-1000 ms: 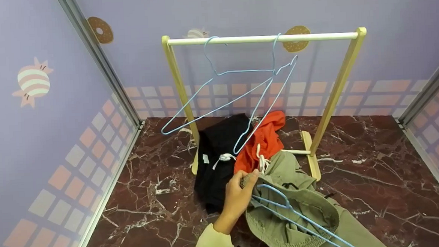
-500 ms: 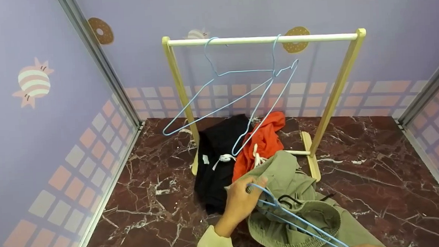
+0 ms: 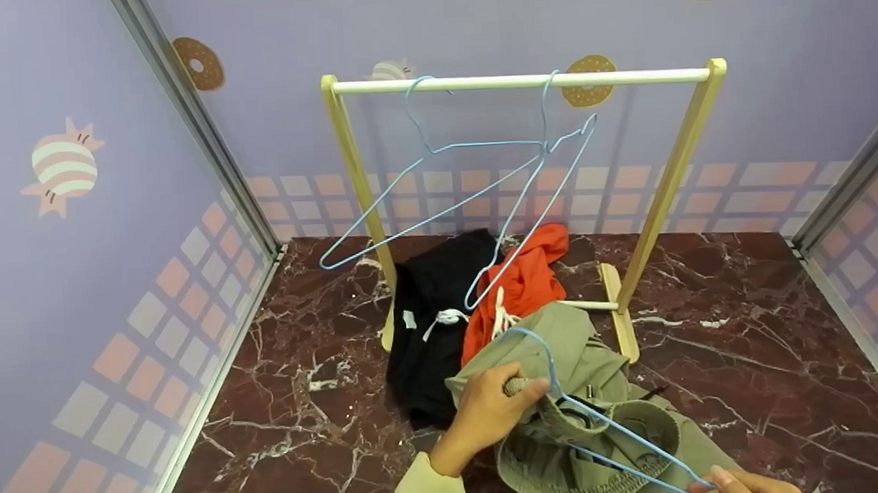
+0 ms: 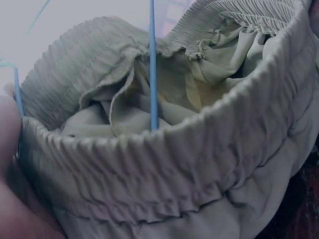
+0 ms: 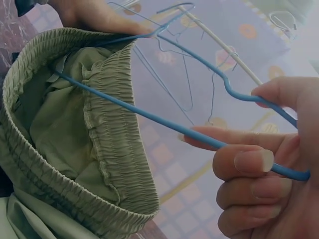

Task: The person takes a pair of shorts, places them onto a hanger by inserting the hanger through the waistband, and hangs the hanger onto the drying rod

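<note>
Two hands work at one pair of green trousers [image 3: 564, 337]. The left grip [image 3: 491, 405] is closed on the gathered waistband [image 4: 169, 172], fingers curled over its edge, and the thumb lies just beside the neck of a blue hanger [image 5: 149, 115]; whether it touches the wire I cannot tell. Toward the lower right, the right grip [image 3: 744, 484] holds that hanger near one end, three fingers bent round the wire, the index lying along it and the thumb on the upper strand. Between the two grips the waist gapes open, the lower wire passing into it; the hook stands above the left grip. Left of that grip lies a black garment [image 3: 429, 352] with a white cord, and beyond it a red one [image 3: 535, 286]. Farther off, two blue hangers [image 3: 486, 144] hang on the rack [image 3: 640, 76]. The trousers spread over the marbled surface [image 3: 329, 440], beyond and below the left grip.
</note>
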A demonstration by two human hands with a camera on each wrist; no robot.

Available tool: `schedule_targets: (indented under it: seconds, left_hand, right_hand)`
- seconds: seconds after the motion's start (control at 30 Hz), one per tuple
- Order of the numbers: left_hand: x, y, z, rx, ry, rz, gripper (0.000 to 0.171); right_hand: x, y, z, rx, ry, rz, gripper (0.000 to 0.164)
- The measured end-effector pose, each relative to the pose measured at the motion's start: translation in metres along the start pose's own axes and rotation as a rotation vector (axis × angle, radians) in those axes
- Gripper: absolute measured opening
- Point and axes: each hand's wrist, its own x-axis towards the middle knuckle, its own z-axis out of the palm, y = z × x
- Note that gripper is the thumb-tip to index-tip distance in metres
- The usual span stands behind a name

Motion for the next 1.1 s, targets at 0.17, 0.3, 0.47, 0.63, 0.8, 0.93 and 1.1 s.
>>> schedule_targets:
  seconds: [0.17,0.3,0.47,0.63,0.8,0.93,1.1]
  left_hand:
    - [0.000,0.000,-0.003,-0.037,-0.032,0.036,0.044]
    - [0.000,-0.003,-0.006,-0.075,-0.078,0.080,0.039]
    - [-0.001,-0.007,-0.008,-0.082,-0.148,0.140,0.042]
    - [-0.002,-0.002,-0.007,-0.025,-0.145,0.210,0.051]
    - [-0.003,0.006,-0.004,0.001,-0.089,0.265,0.058]
    - [-0.003,0.011,-0.002,-0.012,-0.031,0.316,0.056]
    - [-0.003,0.014,0.001,-0.022,0.044,0.341,0.048]
  right_hand:
    - [-0.003,-0.011,0.008,-0.094,0.138,0.031,0.033]
    - [-0.004,-0.013,0.006,-0.050,0.111,0.029,0.034]
    - [-0.004,-0.015,0.002,-0.073,0.089,0.116,0.033]
    - [-0.009,-0.023,0.007,-0.152,0.153,0.076,0.022]
    - [-0.014,-0.033,0.008,-0.121,0.169,-0.063,0.012]
    - [-0.015,-0.037,0.005,-0.144,0.166,-0.097,0.010]
    - [-0.016,-0.039,0.004,-0.148,0.144,-0.132,0.013]
